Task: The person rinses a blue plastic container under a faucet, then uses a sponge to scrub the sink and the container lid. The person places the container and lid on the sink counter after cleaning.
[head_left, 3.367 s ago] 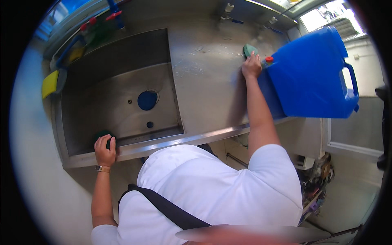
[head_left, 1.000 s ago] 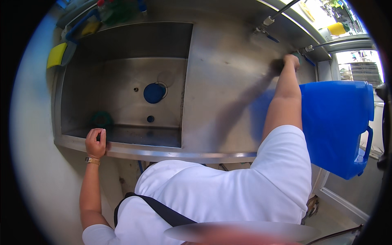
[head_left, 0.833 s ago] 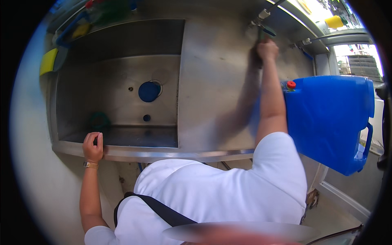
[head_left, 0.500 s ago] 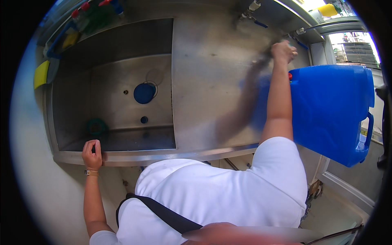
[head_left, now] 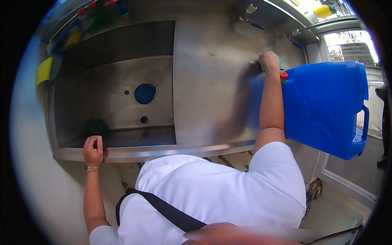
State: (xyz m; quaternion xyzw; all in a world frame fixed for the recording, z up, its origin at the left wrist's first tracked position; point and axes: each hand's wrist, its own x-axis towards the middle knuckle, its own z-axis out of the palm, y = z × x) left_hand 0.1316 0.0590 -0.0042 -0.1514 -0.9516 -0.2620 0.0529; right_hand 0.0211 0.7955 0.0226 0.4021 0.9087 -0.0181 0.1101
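My right hand (head_left: pixel 269 61) is closed on a green scouring pad (head_left: pixel 281 63), pressing it on the steel counter (head_left: pixel 204 81) toward the back right. Only the pad's edges show past the fingers; the rest is hidden under the hand. Just beside my right forearm stands a big blue jerrycan (head_left: pixel 322 106). My left hand (head_left: pixel 93 152) rests at the front rim of the steel sink (head_left: pixel 122 152), its fingers loosely curled, a gap between thumb and fingers, holding nothing visible.
A blue round piece (head_left: pixel 144 94) lies in the sink near a small drain hole. A red-capped bottle (head_left: pixel 283 76) stands between my forearm and the jerrycan. Taps with blue levers (head_left: pixel 257 26) line the back wall. A yellow sponge (head_left: pixel 45 71) hangs at the left.
My right hand has moved left and nearer across the counter, and the scouring pad's edges now show. The red cap is more visible. My left hand stays at the rim, its fingers slightly shifted.
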